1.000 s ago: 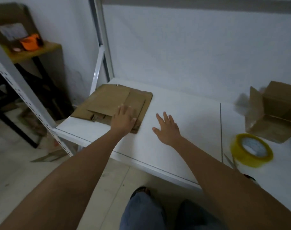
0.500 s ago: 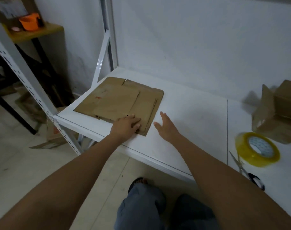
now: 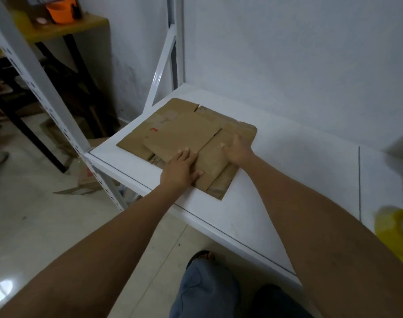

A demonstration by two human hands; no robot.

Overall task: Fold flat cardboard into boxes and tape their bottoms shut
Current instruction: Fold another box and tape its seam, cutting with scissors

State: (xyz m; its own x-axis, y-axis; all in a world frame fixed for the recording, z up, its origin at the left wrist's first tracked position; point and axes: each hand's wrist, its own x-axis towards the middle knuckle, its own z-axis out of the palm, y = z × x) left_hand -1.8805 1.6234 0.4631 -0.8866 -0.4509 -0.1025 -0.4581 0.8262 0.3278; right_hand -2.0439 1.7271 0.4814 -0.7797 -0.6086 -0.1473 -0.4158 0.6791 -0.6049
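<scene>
Lying at the far-left corner of the white desk (image 3: pixel 276 171), the stack of flat cardboard (image 3: pixel 186 134) runs its long axis from about ten o'clock to four o'clock, dead ahead of both hands. How many sheets are stacked cannot be told; at least three layers show. The left hand (image 3: pixel 181 167) rests flat on the near edge at six o'clock, fingers spread and relaxed, gripping nothing. The right hand (image 3: pixel 238 149) lies open on the stack's right part, toward three o'clock, and sits slightly farther in. One yellow tape roll (image 3: pixel 395 230) lies well apart at four o'clock. One orange container (image 3: pixel 60 10) stands on a wooden side table at ten o'clock.
</scene>
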